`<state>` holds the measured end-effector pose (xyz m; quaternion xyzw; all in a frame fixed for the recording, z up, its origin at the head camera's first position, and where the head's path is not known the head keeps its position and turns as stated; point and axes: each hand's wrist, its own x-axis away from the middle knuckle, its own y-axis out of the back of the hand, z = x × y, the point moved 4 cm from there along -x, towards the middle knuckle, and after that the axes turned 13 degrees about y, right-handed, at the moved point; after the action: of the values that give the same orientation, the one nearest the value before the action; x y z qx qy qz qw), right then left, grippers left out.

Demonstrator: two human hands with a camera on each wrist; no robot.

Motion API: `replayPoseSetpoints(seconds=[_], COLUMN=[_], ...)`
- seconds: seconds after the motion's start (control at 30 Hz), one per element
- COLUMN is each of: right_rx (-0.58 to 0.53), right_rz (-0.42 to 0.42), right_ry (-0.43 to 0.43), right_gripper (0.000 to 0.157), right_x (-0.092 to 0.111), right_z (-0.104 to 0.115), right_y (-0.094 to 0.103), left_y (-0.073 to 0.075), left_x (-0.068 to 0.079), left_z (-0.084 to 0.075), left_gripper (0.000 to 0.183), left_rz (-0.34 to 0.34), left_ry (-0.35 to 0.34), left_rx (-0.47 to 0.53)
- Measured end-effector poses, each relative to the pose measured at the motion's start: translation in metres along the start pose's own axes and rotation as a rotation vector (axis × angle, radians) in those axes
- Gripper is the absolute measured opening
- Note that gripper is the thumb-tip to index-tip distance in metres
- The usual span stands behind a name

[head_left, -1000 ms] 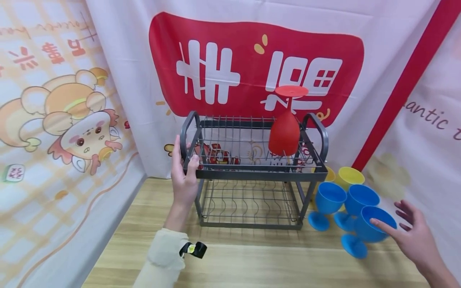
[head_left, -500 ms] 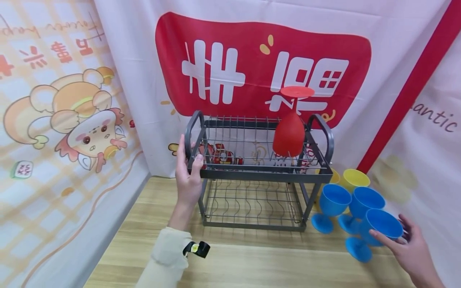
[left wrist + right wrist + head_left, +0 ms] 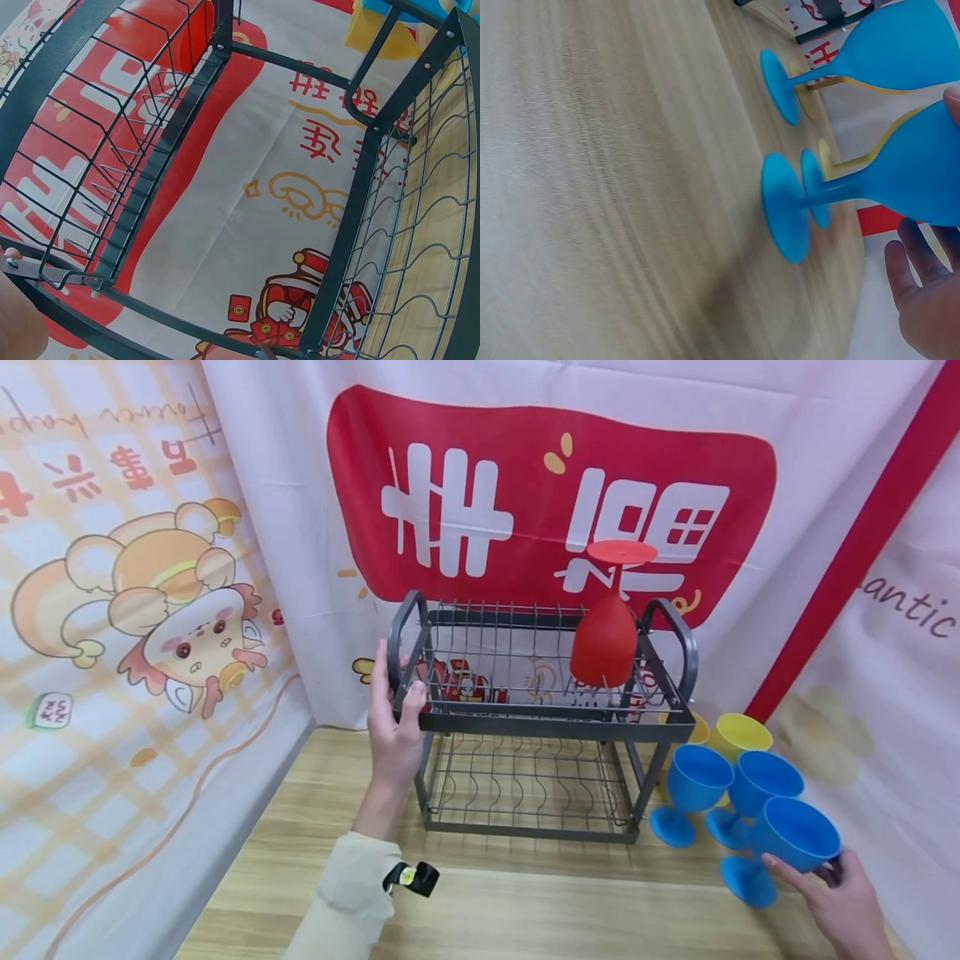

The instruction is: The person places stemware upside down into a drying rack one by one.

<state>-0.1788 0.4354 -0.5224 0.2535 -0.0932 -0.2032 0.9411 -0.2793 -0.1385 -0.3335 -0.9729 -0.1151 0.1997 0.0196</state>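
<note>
A dark grey two-tier dish rack (image 3: 555, 727) stands at the table's back. My left hand (image 3: 396, 743) grips its upper left side, thumb on the front corner and fingers by the side handle. Upside down on the top tier, at the right, sits a red goblet (image 3: 603, 643). To the right of the rack, my right hand (image 3: 843, 902) holds the bowl of the nearest blue goblet (image 3: 798, 835), thumb on one side and fingers on the other. That goblet is upright, its foot (image 3: 786, 208) at table level in the right wrist view.
Two more blue goblets, one nearer the rack (image 3: 697, 781) and one in the middle (image 3: 761, 785), stand close together. Behind them are yellow goblets (image 3: 742, 735), partly hidden. Printed cloth (image 3: 300, 527) hangs behind and beside the wooden table (image 3: 525, 902).
My right hand has moved in from the right and closed round the nearest blue goblet's bowl. The left hand stays on the rack. The head view has shifted slightly.
</note>
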Motion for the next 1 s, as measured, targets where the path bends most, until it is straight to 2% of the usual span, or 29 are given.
replayPoseSetpoints(seconds=[0.23, 0.67, 1.0], right_rx=[-0.091, -0.208, -0.167], right_rz=[-0.006, -0.006, -0.030], right_ry=[0.018, -0.006, 0.000], right_gripper=[0.120, 0.123, 0.128], right_x=[0.000, 0.000, 0.007], right_z=[-0.006, -0.007, 0.005], right_y=[-0.006, -0.009, -0.008], left_y=[0.000, 0.000, 0.000], left_x=[-0.001, -0.001, 0.000], left_z=[0.002, 0.003, 0.002], left_gripper=[0.069, 0.068, 0.068], left_rz=[-0.006, -0.001, 0.002], left_ry=[0.004, 0.004, -0.001], left_rx=[0.005, 0.009, 0.012])
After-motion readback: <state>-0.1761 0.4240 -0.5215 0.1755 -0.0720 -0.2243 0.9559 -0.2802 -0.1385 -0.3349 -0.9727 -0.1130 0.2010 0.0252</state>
